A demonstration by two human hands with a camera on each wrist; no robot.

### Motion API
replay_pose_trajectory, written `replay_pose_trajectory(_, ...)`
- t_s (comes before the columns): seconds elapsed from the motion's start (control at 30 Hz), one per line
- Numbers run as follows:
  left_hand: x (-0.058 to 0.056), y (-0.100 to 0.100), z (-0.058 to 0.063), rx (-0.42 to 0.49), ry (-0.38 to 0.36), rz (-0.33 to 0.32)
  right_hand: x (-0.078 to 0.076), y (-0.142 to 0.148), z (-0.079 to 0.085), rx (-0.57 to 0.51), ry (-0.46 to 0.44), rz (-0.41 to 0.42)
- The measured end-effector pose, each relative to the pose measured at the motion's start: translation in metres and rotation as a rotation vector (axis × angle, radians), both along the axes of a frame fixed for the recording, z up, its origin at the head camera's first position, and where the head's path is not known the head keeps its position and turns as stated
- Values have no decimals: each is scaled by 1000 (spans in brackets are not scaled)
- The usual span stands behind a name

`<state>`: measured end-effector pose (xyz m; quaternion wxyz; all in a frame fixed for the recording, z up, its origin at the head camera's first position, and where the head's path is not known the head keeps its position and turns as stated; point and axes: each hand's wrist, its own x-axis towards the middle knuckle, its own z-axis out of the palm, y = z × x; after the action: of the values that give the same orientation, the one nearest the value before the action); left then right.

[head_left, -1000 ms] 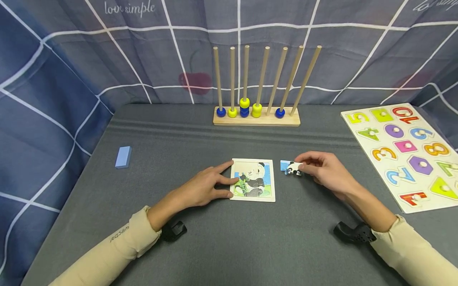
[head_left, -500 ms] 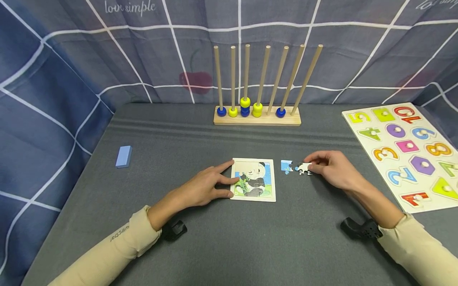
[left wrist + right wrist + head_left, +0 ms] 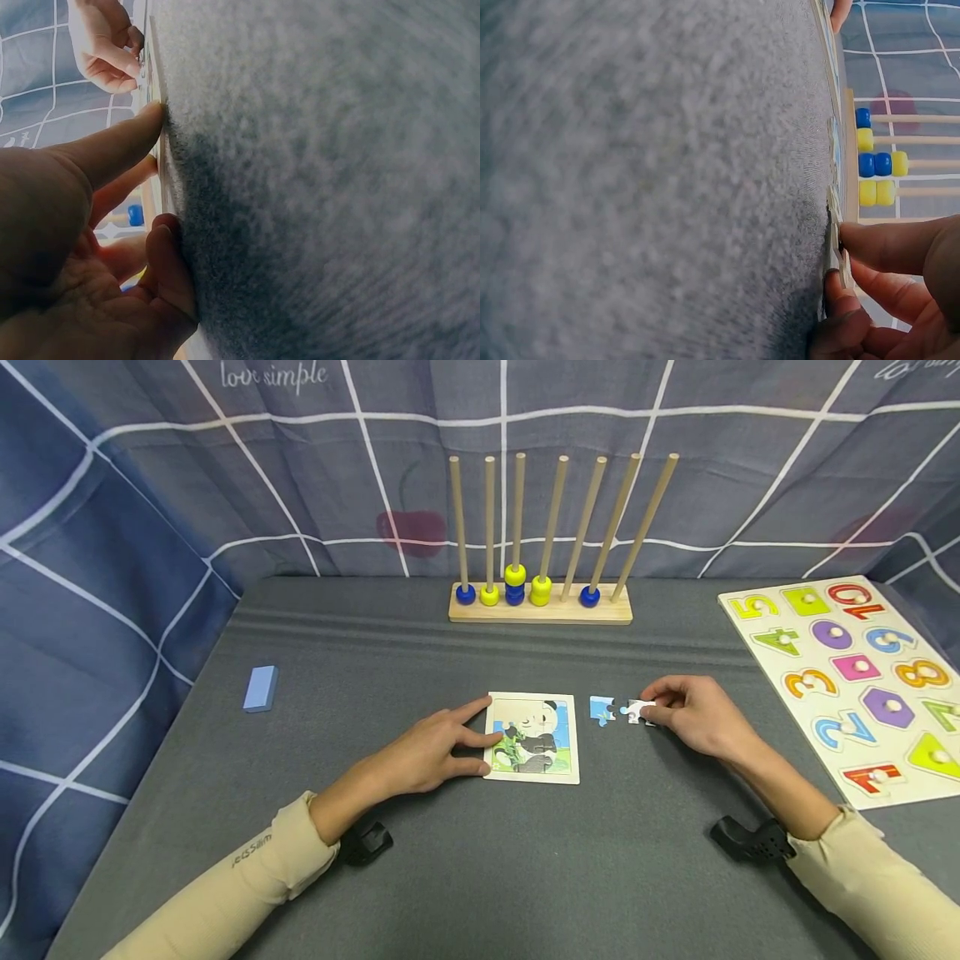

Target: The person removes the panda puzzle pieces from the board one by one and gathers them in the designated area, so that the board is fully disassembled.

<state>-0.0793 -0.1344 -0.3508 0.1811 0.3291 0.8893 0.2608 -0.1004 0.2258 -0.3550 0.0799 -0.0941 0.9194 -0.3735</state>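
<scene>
Change: over the last second the right hand (image 3: pixel 692 714) has backed off rightward with the black-and-white puzzle piece (image 3: pixel 636 711). It was up against the blue puzzle piece (image 3: pixel 601 709); now there's a narrow gap, so two separate pieces. In the last half second its pattern has shifted too, looks like a turn in the fingers. My read for the panda jigsaw: orientation is being adjusted, piece not placed.

Location: right of centre in the head frame, between the blue piece and the right fingertips, outside the tray (image 3: pixel 573 752).

Pointing: a tab faces frame left, toward the blue piece. Long axis seems roughly left-right, but fingers cover the right end, so can't confirm.

Hands: right pinches the piece, thumb against fingers, narrow. Left hand (image 3: pixel 427 753) is spread wide, fingertips on the tray's left edge, unchanged.
</scene>
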Motion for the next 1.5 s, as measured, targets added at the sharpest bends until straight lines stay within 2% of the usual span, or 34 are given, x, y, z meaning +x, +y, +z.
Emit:
replay_pose_trajectory(0.23,0,0,-1,1,-15,6,-1,-2,-2,33,24,12)
replay_pose_trajectory(0.43,0,0,0,3,1,-7,0,-2,-1,69,31,14)
replay_pose_trajectory(0.77,0,0,1,2,-12,-9,1,-2,-1,72,48,27)
replay_pose_trajectory(1.07,1,0,1,-6,-8,3,1,-3,0,25,47,20)
replay_pose_trajectory(1.27,0,0,1,-6,-9,1,4,-18,5,-8,84,62)
replay_pose_trajectory(1.5,0,1,0,-12,-18,12,10,-49,9,-85,68,130)
